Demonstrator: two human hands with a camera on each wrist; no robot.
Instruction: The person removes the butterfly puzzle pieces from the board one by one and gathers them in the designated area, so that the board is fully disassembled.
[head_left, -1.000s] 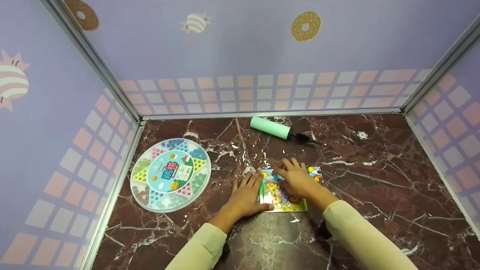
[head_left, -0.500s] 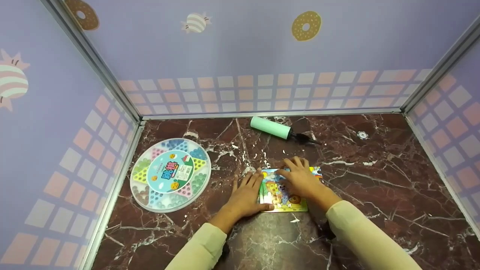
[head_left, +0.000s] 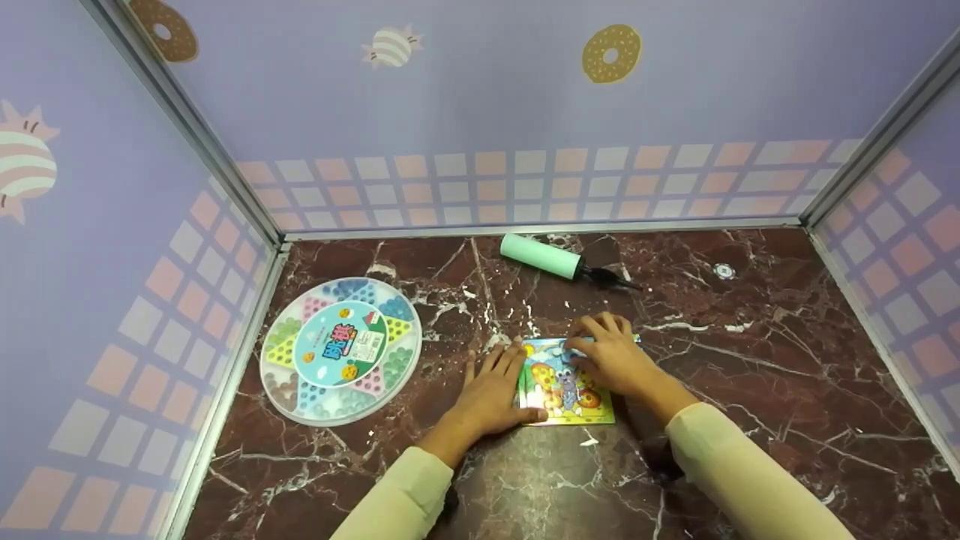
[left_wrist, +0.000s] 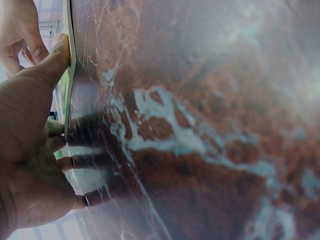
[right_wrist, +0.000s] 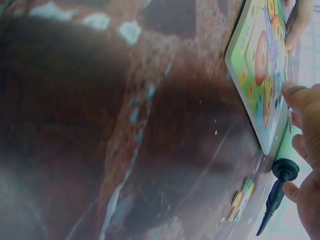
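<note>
A colourful jigsaw puzzle (head_left: 566,401) with a cartoon butterfly lies flat on the marble-patterned surface. My left hand (head_left: 487,394) rests at its left side, fingers spread, with the thumb on the lower left edge of the puzzle. My right hand (head_left: 615,358) is over its upper right part, fingers bent, a fingertip touching the picture. In the right wrist view, that fingertip is on the puzzle board (right_wrist: 255,75) and the other fingers are loosely bent. Beside the board lies a loose puzzle piece (right_wrist: 242,199), mostly hidden behind my right hand in the head view.
A round Chinese checkers set (head_left: 341,352) with coloured marbles lies on the left. Behind the puzzle is a mint-green hand pump (head_left: 541,256) with a black nozzle. A small round chip (head_left: 724,271) lies at the back right. Purple panels stand on three sides.
My right hand has shifted a little to the right over the puzzle, uncovering more of the picture and covering more of the loose piece. My left hand has stayed in place.
</note>
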